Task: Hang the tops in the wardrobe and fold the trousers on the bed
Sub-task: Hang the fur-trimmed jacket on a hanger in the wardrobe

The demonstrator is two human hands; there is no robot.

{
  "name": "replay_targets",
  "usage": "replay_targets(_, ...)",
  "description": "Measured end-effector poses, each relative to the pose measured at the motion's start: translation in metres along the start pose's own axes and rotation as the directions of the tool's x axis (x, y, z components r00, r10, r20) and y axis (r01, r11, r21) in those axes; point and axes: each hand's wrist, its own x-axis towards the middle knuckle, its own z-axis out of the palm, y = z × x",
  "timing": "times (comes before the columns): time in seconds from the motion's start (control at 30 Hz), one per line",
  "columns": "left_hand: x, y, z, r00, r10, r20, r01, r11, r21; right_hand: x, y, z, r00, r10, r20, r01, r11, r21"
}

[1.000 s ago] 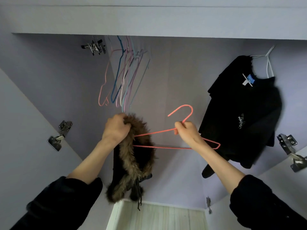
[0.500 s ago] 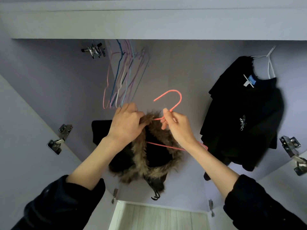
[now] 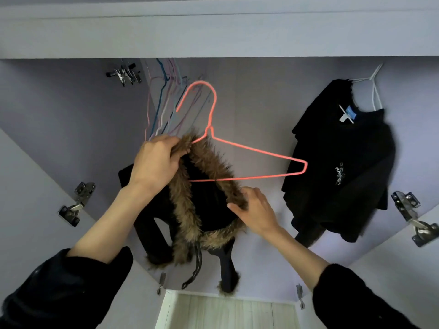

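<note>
Fur-trimmed black top (image 3: 204,210) held up inside the open wardrobe (image 3: 256,96), at chest height between both hands. Left hand (image 3: 156,162) grips the brown fur collar at its upper left, fingers curled round the trim, thumb pressed into it. Right hand (image 3: 255,210) pinches the fur edge at the lower right of the neck opening, fingers bent on the trim.

Garment: black body, thick tan-brown fur running round the neck or hood opening in a loop; fur cuffs on the two sleeves hanging below; a dark drawstring dangling between them. Body sags under the hands, bunched.

Pink wire hanger (image 3: 249,153): left shoulder arm is tucked inside the collar beside the left hand; right arm and bottom bar stick out bare to the right; hook stands upright above the collar. Neither hand visibly grasps the wire; whether the left hand's fingers touch it under the fur, cannot tell.

Against half a second ago: right hand has let go of the hanger neck and dropped to the collar's lower edge; hanger sits higher and more upright; neck opening spread wider.

Behind: bundle of empty coloured hangers (image 3: 166,103) upper left; black T-shirt (image 3: 337,167) on a white hanger at right, well apart. Door hinges (image 3: 76,205) on both sides.
</note>
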Motion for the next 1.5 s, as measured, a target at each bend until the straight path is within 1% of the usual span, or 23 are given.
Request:
replay_targets(0.03, 0.001, 0.001, -0.004, 1.0, 0.008, -0.026, -0.009, 1.0, -0.019, 0.011, 0.002, 0.001, 0.995, 0.064, 0.073, -0.066, 0.997, 0.028)
replay_targets(0.07, 0.001, 0.002, -0.009, 0.999, 0.014, -0.052, -0.016, 0.999, -0.043, 0.021, 0.0, 0.001, 0.989, 0.088, 0.119, -0.091, 0.996, 0.02)
replay_targets(0.17, 0.003, -0.001, -0.024, 0.991, 0.03, -0.132, -0.042, 0.995, -0.087, 0.048, -0.007, 0.005, 0.976, 0.094, 0.195, -0.086, 0.995, -0.051)
replay_targets(0.2, 0.003, -0.004, -0.029, 0.988, 0.024, -0.15, -0.036, 0.996, -0.082, 0.053, -0.01, 0.004, 0.975, 0.098, 0.2, -0.092, 0.995, -0.041)
replay_targets(0.27, 0.001, -0.014, -0.035, 0.989, 0.004, -0.15, -0.013, 0.998, -0.055, 0.058, -0.01, -0.001, 0.982, 0.105, 0.157, -0.113, 0.993, 0.043)
replay_targets(0.33, -0.003, -0.028, -0.039, 0.992, -0.015, -0.128, 0.017, 1.0, 0.018, 0.063, -0.007, -0.014, 0.986, 0.127, 0.113, -0.142, 0.98, 0.141)
replay_targets(0.37, -0.007, -0.035, -0.04, 0.994, -0.01, -0.107, 0.019, 0.996, 0.086, 0.067, -0.004, -0.022, 0.982, 0.157, 0.106, -0.176, 0.962, 0.208)
replay_targets(0.43, -0.015, -0.048, -0.04, 0.998, 0.002, -0.063, 0.013, 0.972, 0.233, 0.073, 0.0, -0.041, 0.963, 0.214, 0.163, -0.263, 0.875, 0.406)
replay_targets(0.5, -0.02, -0.053, -0.038, 0.999, 0.015, -0.04, -0.001, 0.946, 0.324, 0.075, 0.001, -0.06, 0.941, 0.245, 0.234, -0.334, 0.786, 0.52)
replay_targets(0.6, -0.019, -0.052, -0.037, 0.998, 0.06, -0.019, -0.048, 0.918, 0.394, 0.076, -0.001, -0.084, 0.931, 0.25, 0.266, -0.355, 0.786, 0.505)
replay_targets(0.73, -0.016, -0.052, -0.035, 0.996, 0.09, -0.024, -0.071, 0.904, 0.421, 0.08, -0.003, -0.105, 0.929, 0.288, 0.232, -0.368, 0.773, 0.517)
replay_targets(0.9, -0.018, -0.041, -0.027, 0.994, 0.075, -0.076, -0.04, 0.922, 0.385, 0.082, -0.012, -0.114, 0.951, 0.306, 0.054, -0.296, 0.84, 0.454)
replay_targets(1.0, -0.019, -0.033, -0.021, 0.994, 0.087, -0.061, -0.059, 0.931, 0.361, 0.082, -0.016, -0.122, 0.962, 0.265, -0.063, -0.238, 0.93, 0.281)
replay_targets(1.07, -0.021, -0.025, -0.015, 0.994, 0.105, -0.033, -0.088, 0.937, 0.337, 0.078, -0.028, -0.124, 0.974, 0.207, -0.097, -0.186, 0.964, 0.19)
replay_targets(1.1, -0.021, -0.02, -0.012, 0.994, 0.11, -0.015, -0.099, 0.942, 0.32, 0.075, -0.036, -0.123, 0.981, 0.167, -0.098, -0.145, 0.969, 0.2)
replay_targets(1.2, -0.019, -0.01, -0.005, 0.995, 0.103, -0.011, -0.097, 0.965, 0.245, 0.067, -0.061, -0.118, 0.996, 0.053, -0.077, -0.024, 0.942, 0.336)
replay_targets(1.3, -0.013, -0.013, -0.004, 0.998, 0.012, -0.066, -0.002, 0.988, 0.152, 0.058, -0.067, -0.127, 0.997, -0.004, 0.08, -0.032, 0.9, 0.436)
replay_targets(1.33, -0.012, -0.015, -0.004, 0.996, -0.013, -0.084, 0.024, 0.991, 0.135, 0.055, -0.065, -0.132, 0.993, -0.019, 0.114, -0.028, 0.915, 0.403)
replay_targets(1.37, -0.012, -0.017, -0.005, 0.995, -0.03, -0.095, 0.041, 0.992, 0.118, 0.054, -0.064, -0.138, 0.994, -0.045, 0.101, 0.012, 0.953, 0.303)
replay_targets(1.4, -0.011, -0.018, -0.005, 0.994, -0.04, -0.102, 0.05, 0.994, 0.095, 0.053, -0.061, -0.142, 0.995, -0.092, 0.045, 0.086, 0.988, 0.129)
replay_targets(1.43, -0.011, -0.017, -0.006, 0.993, -0.043, -0.106, 0.05, 0.997, 0.066, 0.053, -0.06, -0.145, 0.987, -0.159, -0.017, 0.157, 0.984, -0.081)
replay_targets(1.47, -0.01, -0.016, -0.007, 0.993, -0.036, -0.111, 0.04, 0.999, 0.036, 0.053, -0.062, -0.147, 0.973, -0.226, -0.053, 0.206, 0.945, -0.253)
replay_targets(1.5, -0.009, -0.015, -0.007, 0.993, -0.023, -0.116, 0.025, 1.0, 0.01, 0.053, -0.065, -0.148, 0.959, -0.279, -0.052, 0.245, 0.906, -0.344)
